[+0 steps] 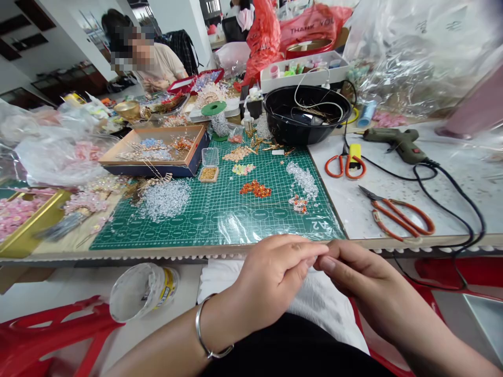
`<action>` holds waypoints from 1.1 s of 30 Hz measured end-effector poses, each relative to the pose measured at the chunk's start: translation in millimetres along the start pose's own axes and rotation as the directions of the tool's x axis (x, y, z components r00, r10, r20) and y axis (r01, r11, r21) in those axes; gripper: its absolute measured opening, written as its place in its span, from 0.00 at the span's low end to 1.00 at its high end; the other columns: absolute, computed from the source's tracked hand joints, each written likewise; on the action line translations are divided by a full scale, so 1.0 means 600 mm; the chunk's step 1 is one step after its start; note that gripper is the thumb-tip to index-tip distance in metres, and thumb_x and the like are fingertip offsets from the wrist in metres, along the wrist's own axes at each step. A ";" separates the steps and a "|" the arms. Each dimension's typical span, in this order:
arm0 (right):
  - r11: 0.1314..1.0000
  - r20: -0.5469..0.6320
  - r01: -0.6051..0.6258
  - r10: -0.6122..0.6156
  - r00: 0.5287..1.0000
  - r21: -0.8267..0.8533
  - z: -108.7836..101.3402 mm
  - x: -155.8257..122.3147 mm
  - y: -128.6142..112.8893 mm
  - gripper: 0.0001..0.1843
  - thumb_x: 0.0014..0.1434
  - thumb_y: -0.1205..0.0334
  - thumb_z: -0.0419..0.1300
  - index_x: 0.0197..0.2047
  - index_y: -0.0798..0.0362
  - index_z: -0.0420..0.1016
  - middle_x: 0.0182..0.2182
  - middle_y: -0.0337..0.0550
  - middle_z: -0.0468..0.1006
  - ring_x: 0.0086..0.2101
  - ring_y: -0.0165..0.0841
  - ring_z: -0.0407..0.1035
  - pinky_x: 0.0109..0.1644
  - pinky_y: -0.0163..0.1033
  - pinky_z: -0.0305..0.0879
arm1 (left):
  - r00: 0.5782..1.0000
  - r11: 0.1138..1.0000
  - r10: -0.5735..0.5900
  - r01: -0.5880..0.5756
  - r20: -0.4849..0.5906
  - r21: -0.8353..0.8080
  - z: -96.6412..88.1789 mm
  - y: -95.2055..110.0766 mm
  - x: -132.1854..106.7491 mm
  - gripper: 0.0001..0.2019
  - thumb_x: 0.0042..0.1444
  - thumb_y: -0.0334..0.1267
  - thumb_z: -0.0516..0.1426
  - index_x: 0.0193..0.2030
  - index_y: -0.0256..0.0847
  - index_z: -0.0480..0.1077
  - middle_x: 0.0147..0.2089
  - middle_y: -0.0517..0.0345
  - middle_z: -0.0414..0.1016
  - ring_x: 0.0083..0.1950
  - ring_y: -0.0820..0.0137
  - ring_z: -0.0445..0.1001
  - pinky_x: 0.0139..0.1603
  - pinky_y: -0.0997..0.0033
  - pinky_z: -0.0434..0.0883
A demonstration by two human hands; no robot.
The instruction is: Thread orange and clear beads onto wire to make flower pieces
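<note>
My left hand (271, 277) and my right hand (356, 272) meet fingertip to fingertip just below the table's front edge, over a white cloth (314, 303) on my lap. Both pinch at the same spot; whatever sits between the fingers is too small to make out. A silver bangle (202, 330) rings my left wrist. Right above the hands lies the green cutting mat (220, 209) with heaps of clear beads (165, 199), orange beads (256, 189) and pale beads (302, 178).
Orange-handled pliers (396, 214) and scissors (346, 165), a glue gun (396, 141) with a black cable, and a black bowl (306, 112) are on the right. A wooden tray (157, 152) and gold tray (27, 225) are left. Another person sits at the far left.
</note>
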State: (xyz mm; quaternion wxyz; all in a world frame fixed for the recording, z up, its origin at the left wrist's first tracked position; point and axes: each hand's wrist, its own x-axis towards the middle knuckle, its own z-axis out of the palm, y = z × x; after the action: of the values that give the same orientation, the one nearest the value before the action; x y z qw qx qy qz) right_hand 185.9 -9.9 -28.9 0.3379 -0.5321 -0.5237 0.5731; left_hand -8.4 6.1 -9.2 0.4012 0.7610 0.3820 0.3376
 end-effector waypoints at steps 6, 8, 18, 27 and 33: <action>0.928 0.000 -0.110 0.118 0.993 0.356 0.010 0.004 0.012 0.19 0.58 0.43 0.67 0.29 0.50 0.71 0.18 0.28 0.53 0.21 0.25 0.43 0.23 0.32 0.42 | 0.998 0.986 0.056 -0.062 0.041 0.152 -0.011 -0.001 0.015 0.11 0.68 0.34 0.54 0.49 0.38 0.79 0.48 0.52 0.82 0.49 0.67 0.78 0.54 0.68 0.71; 0.899 -0.053 -0.082 0.116 0.992 0.431 0.007 0.007 0.018 0.20 0.57 0.44 0.68 0.27 0.50 0.69 0.17 0.27 0.51 0.20 0.25 0.41 0.22 0.33 0.40 | 0.999 0.984 0.034 -0.041 0.042 0.172 -0.026 -0.007 0.043 0.12 0.68 0.35 0.54 0.48 0.39 0.79 0.48 0.53 0.82 0.49 0.68 0.78 0.52 0.69 0.72; 0.923 -0.063 -0.121 0.155 0.986 0.366 -0.009 0.004 0.036 0.24 0.54 0.43 0.69 0.25 0.51 0.66 0.20 0.29 0.52 0.23 0.26 0.40 0.25 0.35 0.39 | 0.991 0.784 -0.118 0.056 0.060 0.618 -0.078 -0.131 0.280 0.12 0.64 0.32 0.53 0.39 0.42 0.79 0.38 0.56 0.82 0.37 0.64 0.77 0.38 0.65 0.70; 0.943 -0.002 -0.155 0.162 0.987 0.294 -0.018 0.022 0.035 0.23 0.54 0.42 0.68 0.25 0.50 0.66 0.21 0.30 0.55 0.24 0.28 0.44 0.27 0.36 0.43 | 0.986 0.755 -0.114 0.006 0.123 0.655 -0.055 -0.170 0.318 0.12 0.58 0.26 0.53 0.27 0.40 0.71 0.35 0.50 0.75 0.35 0.62 0.72 0.30 0.65 0.62; 0.942 -0.004 -0.123 0.130 0.991 0.312 -0.021 0.027 0.033 0.21 0.57 0.44 0.67 0.26 0.51 0.68 0.21 0.30 0.55 0.24 0.27 0.45 0.26 0.34 0.44 | 0.986 0.828 -0.148 0.082 0.075 0.555 -0.079 -0.141 0.306 0.10 0.62 0.28 0.53 0.30 0.39 0.69 0.36 0.51 0.75 0.34 0.66 0.74 0.29 0.67 0.65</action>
State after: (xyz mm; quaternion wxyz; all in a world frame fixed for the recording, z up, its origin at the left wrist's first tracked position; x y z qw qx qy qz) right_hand 198.3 3.9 -50.7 0.3863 -0.5116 -0.3875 0.6624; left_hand 14.2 212.0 -23.4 0.2065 0.8377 0.4844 0.1447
